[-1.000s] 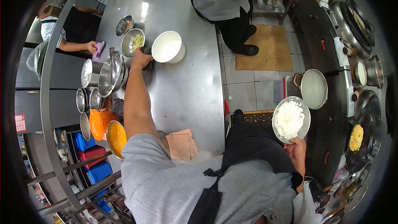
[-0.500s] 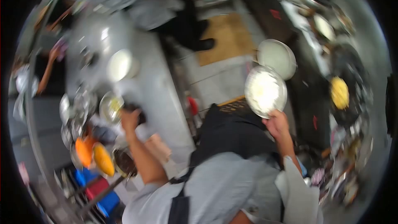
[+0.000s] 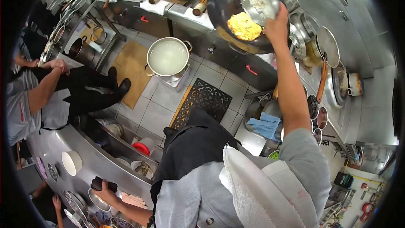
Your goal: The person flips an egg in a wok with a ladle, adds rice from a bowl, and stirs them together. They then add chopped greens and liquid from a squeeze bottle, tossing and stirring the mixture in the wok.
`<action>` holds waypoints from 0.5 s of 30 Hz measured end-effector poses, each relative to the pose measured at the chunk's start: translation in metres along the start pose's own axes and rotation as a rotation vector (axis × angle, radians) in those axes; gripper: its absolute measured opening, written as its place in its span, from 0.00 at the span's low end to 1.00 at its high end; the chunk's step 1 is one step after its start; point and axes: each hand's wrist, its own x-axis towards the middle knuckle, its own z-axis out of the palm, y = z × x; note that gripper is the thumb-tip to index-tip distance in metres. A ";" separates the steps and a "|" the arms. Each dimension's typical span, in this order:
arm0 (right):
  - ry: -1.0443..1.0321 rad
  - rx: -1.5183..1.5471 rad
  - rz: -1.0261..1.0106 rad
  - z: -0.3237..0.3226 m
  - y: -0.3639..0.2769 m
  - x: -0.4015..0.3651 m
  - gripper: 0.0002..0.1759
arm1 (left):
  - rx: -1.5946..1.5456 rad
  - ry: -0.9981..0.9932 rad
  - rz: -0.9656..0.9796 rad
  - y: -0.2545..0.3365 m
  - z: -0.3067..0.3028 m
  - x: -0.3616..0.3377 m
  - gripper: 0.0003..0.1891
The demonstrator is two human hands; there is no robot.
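My right hand [image 3: 277, 26] grips the rim of a metal bowl [image 3: 258, 4] of white rice, tilted over a black wok [image 3: 223, 6]. Cooked yellow egg [image 3: 244, 26] lies in the wok beside the bowl. At the lower left, my left hand [image 3: 104, 193] is closed round a black object [image 3: 104, 184], possibly a cloth, above the steel counter. A metal bowl [image 3: 98, 201] sits right by that hand, and a white bowl [image 3: 72, 163] stands farther along the counter.
A large pot [image 3: 168, 56] of pale liquid stands on a stand in the aisle. A co-worker [image 3: 46, 97] is at the left. A black mat [image 3: 206, 101] lies on the tiled floor. Pans and a strainer [image 3: 297, 42] crowd the stove's right side.
The view has swung toward the stove. My right hand has carried the rice bowl from above the aisle to over the wok and tilted it. My left hand now holds the black object.
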 end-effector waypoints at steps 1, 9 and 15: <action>-0.044 -0.132 0.010 0.003 0.010 0.008 0.36 | -0.045 -0.021 0.038 0.024 0.016 -0.012 0.27; -0.268 -0.468 0.014 0.060 0.088 0.011 0.32 | -0.177 -0.517 0.079 0.085 0.146 -0.093 0.35; -0.245 -0.406 0.024 0.076 0.115 0.005 0.34 | -0.145 -0.775 -0.203 0.059 0.182 -0.147 0.24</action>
